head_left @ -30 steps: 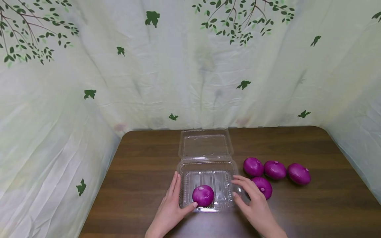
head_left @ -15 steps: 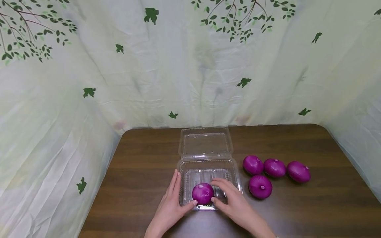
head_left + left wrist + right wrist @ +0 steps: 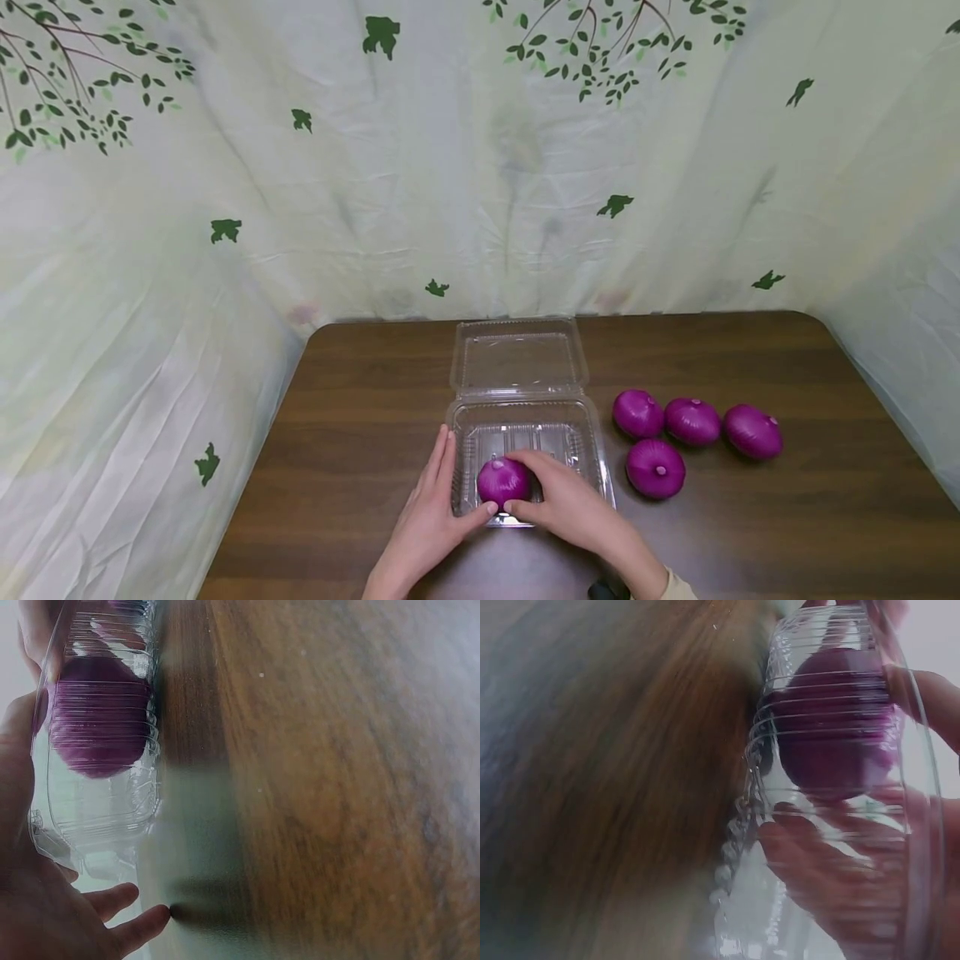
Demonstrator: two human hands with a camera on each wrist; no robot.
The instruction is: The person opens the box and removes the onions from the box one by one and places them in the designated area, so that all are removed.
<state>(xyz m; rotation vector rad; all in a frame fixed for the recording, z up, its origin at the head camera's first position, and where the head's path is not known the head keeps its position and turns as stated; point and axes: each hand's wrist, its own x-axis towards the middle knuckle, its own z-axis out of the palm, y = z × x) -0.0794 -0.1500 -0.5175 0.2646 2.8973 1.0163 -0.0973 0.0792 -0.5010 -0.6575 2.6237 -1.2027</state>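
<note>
A purple onion (image 3: 501,483) sits in the front left part of a clear plastic clamshell container (image 3: 592,417), whose lid (image 3: 517,362) lies folded back. My right hand (image 3: 573,504) reaches over the container's front right side and grips the onion between thumb and curled fingers. Along the left wall rests my left hand (image 3: 426,525), fingers fairly straight, thumb at the front rim close to the onion. Through the plastic, the left wrist view shows the onion (image 3: 101,724) above my left fingers (image 3: 142,930). In the right wrist view, right fingers (image 3: 802,855) show through the wall below the onion.
Several more purple onions (image 3: 692,422) lie grouped on the brown wooden table (image 3: 360,392), right of the container. A pale curtain (image 3: 487,208) with leaf prints hangs behind the table and at its sides. A dark object (image 3: 607,591) shows at the right wrist.
My right hand has moved left from the container's right edge to the onion inside and taken hold of it. The onion has shifted slightly left. My left hand stays in place.
</note>
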